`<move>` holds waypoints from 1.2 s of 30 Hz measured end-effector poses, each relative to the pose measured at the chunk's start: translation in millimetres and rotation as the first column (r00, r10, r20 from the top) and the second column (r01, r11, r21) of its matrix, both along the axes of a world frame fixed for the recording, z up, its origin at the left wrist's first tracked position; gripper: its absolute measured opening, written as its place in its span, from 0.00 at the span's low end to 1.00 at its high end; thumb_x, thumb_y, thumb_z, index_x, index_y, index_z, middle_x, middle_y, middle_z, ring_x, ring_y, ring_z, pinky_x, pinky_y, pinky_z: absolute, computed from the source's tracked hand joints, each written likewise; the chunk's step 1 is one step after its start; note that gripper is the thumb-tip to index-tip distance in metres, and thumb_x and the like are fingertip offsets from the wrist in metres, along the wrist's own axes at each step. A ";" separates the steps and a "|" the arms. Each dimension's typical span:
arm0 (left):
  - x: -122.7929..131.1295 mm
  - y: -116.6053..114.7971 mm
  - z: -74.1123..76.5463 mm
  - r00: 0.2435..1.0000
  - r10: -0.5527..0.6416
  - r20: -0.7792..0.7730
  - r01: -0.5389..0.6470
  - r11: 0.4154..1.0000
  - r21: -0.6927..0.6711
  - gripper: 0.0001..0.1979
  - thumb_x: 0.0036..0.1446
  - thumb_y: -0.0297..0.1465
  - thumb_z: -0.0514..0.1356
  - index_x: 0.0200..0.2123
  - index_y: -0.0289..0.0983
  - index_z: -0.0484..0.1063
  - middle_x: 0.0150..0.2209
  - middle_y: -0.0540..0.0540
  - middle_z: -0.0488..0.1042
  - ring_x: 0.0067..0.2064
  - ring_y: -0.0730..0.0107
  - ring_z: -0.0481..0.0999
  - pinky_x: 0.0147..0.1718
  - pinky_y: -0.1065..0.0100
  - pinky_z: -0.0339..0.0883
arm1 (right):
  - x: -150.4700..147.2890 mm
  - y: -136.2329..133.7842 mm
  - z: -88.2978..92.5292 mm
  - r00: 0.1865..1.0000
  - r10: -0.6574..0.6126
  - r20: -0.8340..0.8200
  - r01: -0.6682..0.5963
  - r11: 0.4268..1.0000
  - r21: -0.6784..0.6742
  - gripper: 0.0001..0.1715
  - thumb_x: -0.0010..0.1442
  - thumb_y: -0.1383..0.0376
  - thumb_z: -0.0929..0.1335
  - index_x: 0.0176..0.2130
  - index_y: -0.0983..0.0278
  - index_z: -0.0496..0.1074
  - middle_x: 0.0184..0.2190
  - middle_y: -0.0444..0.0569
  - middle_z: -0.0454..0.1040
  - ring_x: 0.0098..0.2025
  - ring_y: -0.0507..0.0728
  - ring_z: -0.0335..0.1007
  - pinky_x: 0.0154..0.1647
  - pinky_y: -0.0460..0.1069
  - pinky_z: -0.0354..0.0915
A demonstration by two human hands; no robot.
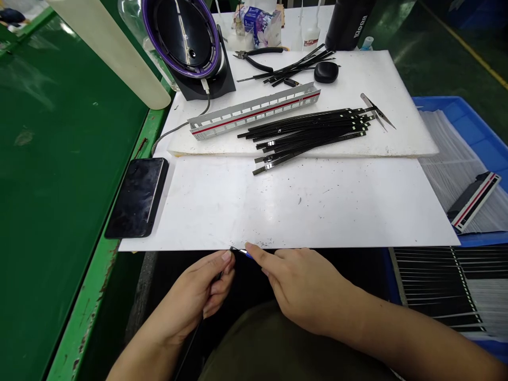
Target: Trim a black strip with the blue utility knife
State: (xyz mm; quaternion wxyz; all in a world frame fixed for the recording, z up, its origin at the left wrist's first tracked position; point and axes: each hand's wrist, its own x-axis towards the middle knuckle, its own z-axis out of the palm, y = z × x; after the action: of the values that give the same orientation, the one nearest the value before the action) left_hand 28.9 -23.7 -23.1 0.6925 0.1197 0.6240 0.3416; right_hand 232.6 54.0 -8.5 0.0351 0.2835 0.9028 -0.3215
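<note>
Well, the green worktop carried a white plastic sheet; at its near edge the left hand pinched a thin black strip between thumb and curled fingers; the right hand laid its forefinger on the blue-tipped end, thumb hidden, so any pinch was unclear; light and springy-looking, the strip seemed best held by its narrow edges.
</note>
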 end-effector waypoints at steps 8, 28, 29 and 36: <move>0.9 0.2 -2.2 1.000 0.001 0.013 -0.001 1.000 0.016 0.25 0.54 0.52 0.66 0.26 0.37 0.63 0.18 0.58 0.56 0.16 0.83 0.48 0.11 0.80 0.45 | -0.6 0.4 1.9 0.998 0.039 0.055 -0.041 0.998 0.042 0.40 0.64 0.72 0.58 0.72 0.62 0.53 0.36 0.51 0.80 0.27 0.56 0.70 0.23 0.50 0.51; -3.5 1.1 -3.6 1.000 -0.020 0.008 0.020 1.000 0.009 0.26 0.50 0.52 0.68 0.26 0.37 0.63 0.18 0.58 0.56 0.16 0.84 0.48 0.11 0.80 0.45 | 0.4 1.1 4.8 0.999 0.033 0.025 -0.033 0.999 -0.005 0.38 0.65 0.72 0.58 0.72 0.63 0.54 0.33 0.50 0.79 0.28 0.56 0.70 0.25 0.50 0.52; -3.3 1.1 -3.3 1.000 -0.023 0.008 0.023 1.000 0.012 0.26 0.50 0.52 0.68 0.26 0.37 0.63 0.18 0.58 0.56 0.16 0.84 0.48 0.11 0.80 0.45 | 0.3 1.0 5.4 0.999 0.034 0.029 -0.034 0.999 -0.008 0.39 0.65 0.72 0.58 0.72 0.63 0.54 0.33 0.50 0.78 0.27 0.56 0.70 0.25 0.50 0.52; -3.8 1.0 -4.1 0.999 -0.035 -0.005 0.036 0.999 0.023 0.26 0.51 0.53 0.67 0.26 0.37 0.63 0.18 0.58 0.56 0.16 0.84 0.49 0.11 0.80 0.45 | -1.8 0.8 4.2 0.996 0.043 0.082 -0.044 0.999 0.017 0.40 0.63 0.73 0.59 0.72 0.63 0.54 0.32 0.50 0.78 0.25 0.56 0.69 0.22 0.50 0.49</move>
State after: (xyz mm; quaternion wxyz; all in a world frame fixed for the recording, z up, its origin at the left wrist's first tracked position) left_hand 25.1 -22.7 -27.2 0.6955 0.1396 0.6196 0.3361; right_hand 230.8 54.7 -4.3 0.0760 0.2769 0.9097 -0.3001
